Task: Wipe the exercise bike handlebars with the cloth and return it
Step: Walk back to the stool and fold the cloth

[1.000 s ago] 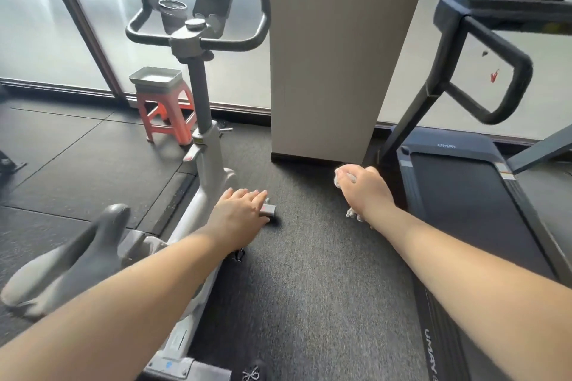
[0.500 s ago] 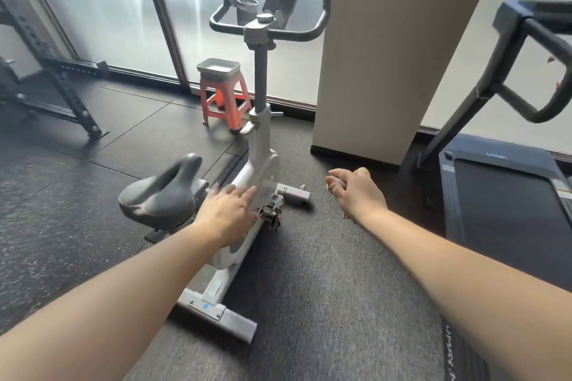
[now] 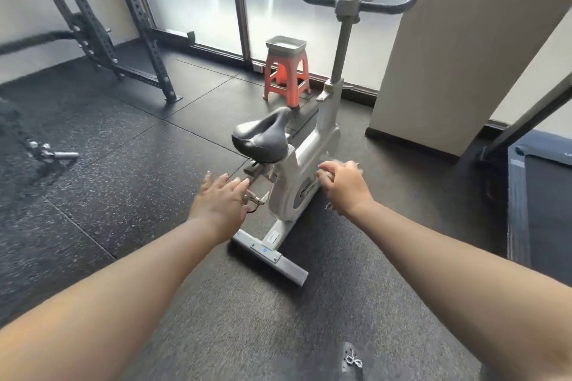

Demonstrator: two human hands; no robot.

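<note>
A white exercise bike (image 3: 297, 161) stands on the dark floor, its black handlebars (image 3: 365, 3) high at the upper right and its black saddle (image 3: 263, 136) facing me. My left hand (image 3: 221, 198) hangs empty with fingers spread, below the saddle and left of the frame. My right hand (image 3: 346, 185) is curled in front of the bike's flywheel housing. Small white bits of the cloth (image 3: 327, 206) show at its fingers and under the wrist; most of the cloth is hidden in the fist. Both hands are well below the handlebars.
An orange stool (image 3: 288, 77) carrying a grey tray (image 3: 286, 45) stands beyond the bike by the frosted windows. A black power rack (image 3: 102, 28) fills the left. A beige pillar (image 3: 458, 56) rises on the right, with a treadmill (image 3: 541, 189) at the right edge.
The view has pulled back and swung left, so the bike now sits further right and the rack has appeared. Both hands stay stretched forward; the right one still grips the cloth.
</note>
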